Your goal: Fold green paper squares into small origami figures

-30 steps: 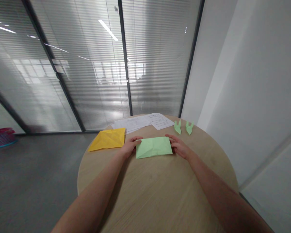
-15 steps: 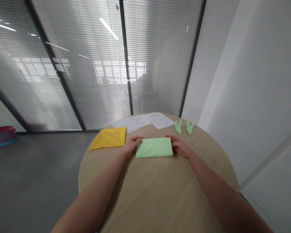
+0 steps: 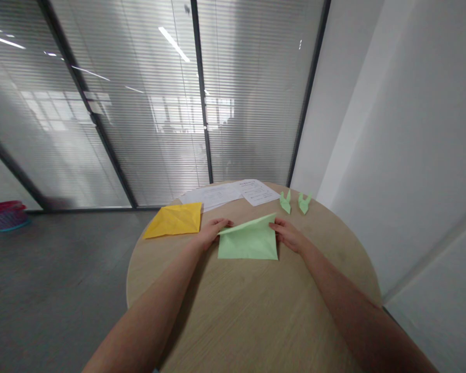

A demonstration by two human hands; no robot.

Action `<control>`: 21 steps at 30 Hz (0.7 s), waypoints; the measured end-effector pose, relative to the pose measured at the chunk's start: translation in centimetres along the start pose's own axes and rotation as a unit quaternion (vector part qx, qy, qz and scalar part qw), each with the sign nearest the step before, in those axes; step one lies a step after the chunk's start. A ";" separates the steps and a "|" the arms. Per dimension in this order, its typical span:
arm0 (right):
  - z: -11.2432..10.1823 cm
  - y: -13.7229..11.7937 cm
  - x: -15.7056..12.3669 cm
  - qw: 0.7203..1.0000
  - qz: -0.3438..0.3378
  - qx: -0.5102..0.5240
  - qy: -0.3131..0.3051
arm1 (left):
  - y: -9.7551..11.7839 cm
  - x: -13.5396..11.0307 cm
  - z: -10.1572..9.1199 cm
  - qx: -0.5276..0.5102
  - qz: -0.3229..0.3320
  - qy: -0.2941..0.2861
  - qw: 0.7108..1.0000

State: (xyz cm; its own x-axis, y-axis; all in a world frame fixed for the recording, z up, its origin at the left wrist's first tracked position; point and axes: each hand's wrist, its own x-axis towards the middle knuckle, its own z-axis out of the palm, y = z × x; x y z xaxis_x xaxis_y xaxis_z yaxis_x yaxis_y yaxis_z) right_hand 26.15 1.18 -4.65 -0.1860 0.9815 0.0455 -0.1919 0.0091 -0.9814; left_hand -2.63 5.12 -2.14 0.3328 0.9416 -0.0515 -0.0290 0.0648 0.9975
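Pale green paper [image 3: 247, 246], a folded oblong, lies on the pale wood of a round table [image 3: 252, 311], about midway across it and between the person's two hands. Its near edge runs almost straight, while its far edge slants, higher toward the right corner, and a narrow fold shows along that edge. The right hand [image 3: 289, 235] grips the paper at its upper right side, fingers bent close around the margin. The left hand [image 3: 213, 232] is at the upper left corner, fingers together and reaching over the edge; whether they pinch it or merely rest against it, one cannot tell. Both forearms are bare and come in from the near side. Just beyond the left hand, to the left, lies a creased yellow paper [image 3: 174, 220]. Farther back, printed white sheets [image 3: 212, 197] overlap near the table's far rim. Beyond the right hand stand or lie two small green folded pieces [image 3: 285, 203] with pointed tips, side by side and apart. On the grey floor [image 3: 70, 274], well to the left, sits a red and blue basket [image 3: 6, 217].
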 end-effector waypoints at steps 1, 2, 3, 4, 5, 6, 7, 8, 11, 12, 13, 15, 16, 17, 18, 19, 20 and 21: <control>0.0 0.0 0.1 1.000 0.001 0.010 0.004 | 0.0 0.0 0.0 0.004 -0.011 -0.008 1.000; 0.1 0.0 0.1 1.000 0.005 0.017 0.009 | 0.0 0.0 0.0 0.002 -0.025 -0.018 1.000; 0.1 0.0 0.1 1.000 0.012 0.022 0.015 | 0.1 0.0 0.0 -0.007 -0.038 -0.031 0.999; 0.1 -0.1 0.1 0.999 0.020 0.022 0.019 | 0.3 -0.1 -0.1 -0.020 -0.048 -0.047 0.998; 0.1 -0.3 0.0 0.999 0.030 0.021 0.018 | 0.5 -0.2 -0.2 -0.037 -0.055 -0.065 0.996; 0.1 -0.4 -0.1 0.999 0.039 0.018 0.009 | 0.8 -0.3 -0.4 -0.053 -0.060 -0.086 0.993; 0.1 -0.6 -0.3 0.999 0.048 0.013 -0.004 | 1.2 -0.5 -0.5 -0.063 -0.064 -0.101 0.991; 0.0 -0.8 -0.4 0.998 0.060 0.002 -0.020 | 1.6 -0.7 -0.6 -0.066 -0.068 -0.114 0.989; -0.1 -1.2 -0.8 0.992 0.094 -0.060 -0.056 | 2.8 -1.7 -0.4 -0.015 -0.076 -0.150 0.986; -0.2 -1.2 -0.8 0.990 0.099 -0.081 -0.063 | 3.1 -2.1 -0.2 0.015 -0.080 -0.163 0.983; -0.1 -1.3 -0.9 0.988 0.100 -0.097 -0.072 | 3.3 -2.5 0.2 0.043 -0.078 -0.171 0.981; 0.0 -1.2 -0.9 0.985 0.095 -0.114 -0.085 | 3.3 -3.1 0.9 0.080 -0.075 -0.200 0.974; 0.1 -1.2 -0.8 0.985 0.093 -0.116 -0.085 | 3.1 -3.2 1.2 0.092 -0.077 -0.215 0.969; 0.2 -1.1 -0.7 0.987 0.089 -0.110 -0.078 | 2.9 -3.2 1.5 0.103 -0.082 -0.223 0.966; 0.2 -1.1 -0.6 0.989 0.089 -0.097 -0.069 | 2.7 -3.1 1.7 0.114 -0.087 -0.223 0.964; 0.3 -1.1 -0.5 0.991 0.094 -0.075 -0.060 | 2.5 -3.0 1.7 0.124 -0.090 -0.209 0.966; 0.3 -1.2 -0.4 0.992 0.102 -0.047 -0.051 | 2.3 -2.7 1.7 0.131 -0.088 -0.185 0.970; 0.3 -1.3 -0.3 0.993 0.112 -0.015 -0.046 | 2.2 -2.4 1.6 0.134 -0.080 -0.154 0.976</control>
State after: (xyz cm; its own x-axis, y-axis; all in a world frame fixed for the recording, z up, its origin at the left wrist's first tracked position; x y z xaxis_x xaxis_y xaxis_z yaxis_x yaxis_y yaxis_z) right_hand 26.22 0.78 -3.33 -0.3085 0.9380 -0.1580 -0.1082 -0.1996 -0.9739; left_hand -2.00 2.53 0.28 0.5810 0.7802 -0.2319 0.2807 0.0754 0.9568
